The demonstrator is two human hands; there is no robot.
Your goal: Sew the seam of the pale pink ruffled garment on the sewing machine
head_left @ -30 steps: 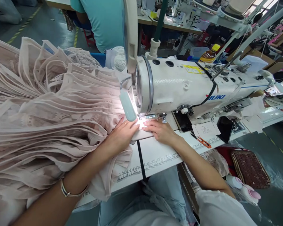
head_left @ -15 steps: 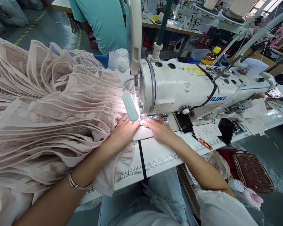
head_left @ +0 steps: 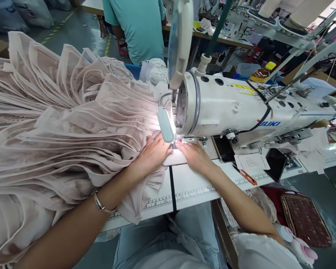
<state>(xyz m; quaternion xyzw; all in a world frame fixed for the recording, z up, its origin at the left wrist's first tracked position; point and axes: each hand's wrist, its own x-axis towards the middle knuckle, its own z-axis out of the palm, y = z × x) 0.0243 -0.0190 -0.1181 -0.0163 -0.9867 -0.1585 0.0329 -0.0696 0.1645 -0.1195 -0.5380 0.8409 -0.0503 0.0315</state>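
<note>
A large heap of pale pink pleated fabric (head_left: 61,127) fills the left of the table. Its edge runs under the needle of a white sewing machine (head_left: 240,108). My left hand (head_left: 152,153) lies flat on the fabric just left of the needle, fingers stretched out. My right hand (head_left: 194,155) lies flat on the fabric piece in front of the presser foot, fingers pointing at the needle. A small lamp (head_left: 165,125) on the machine lights the spot between both hands. A bracelet sits on my left wrist.
Orange-handled snips (head_left: 248,177), a paper note (head_left: 252,161) and a dark phone (head_left: 274,158) lie on the white table (head_left: 193,186) right of my hands. A person in a teal shirt (head_left: 141,26) sits behind. A woven mat (head_left: 305,218) lies on the floor at right.
Both hands have slid a little further toward the needle with the fabric. The view has shifted, so the machine now sits further right.
</note>
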